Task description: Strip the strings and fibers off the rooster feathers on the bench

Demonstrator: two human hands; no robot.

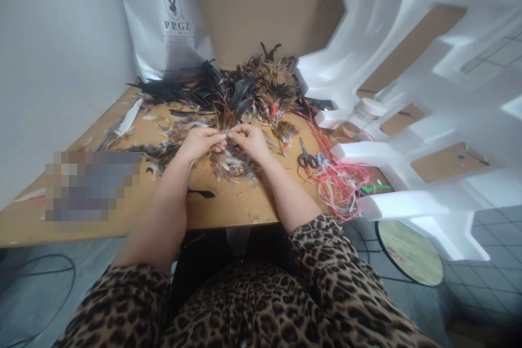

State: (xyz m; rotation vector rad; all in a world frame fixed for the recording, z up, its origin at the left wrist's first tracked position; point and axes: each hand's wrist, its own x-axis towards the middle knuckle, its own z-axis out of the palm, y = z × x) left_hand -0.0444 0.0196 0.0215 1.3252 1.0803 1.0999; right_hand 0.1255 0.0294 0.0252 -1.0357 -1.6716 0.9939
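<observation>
Both hands meet mid-worktop [228,212]: left hand [200,143] and right hand [250,140] pinch, it seems, a small feather [227,135] between fingertips, above loose feathers [232,163]. A dark feather heap [244,89] crowds the far edge; scissors [306,157] and red cords [340,182] lie toward the right edge, beside white foam [408,65].

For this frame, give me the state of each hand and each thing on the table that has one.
left hand: fingertips pinched on small feathers
right hand: fingertips pinched, meeting the left
feather pile: loose, heaped behind the hands
scissors: lying flat, untouched
red strings: tangled, spilling over the table edge
silver bag: standing upright against the wall
</observation>
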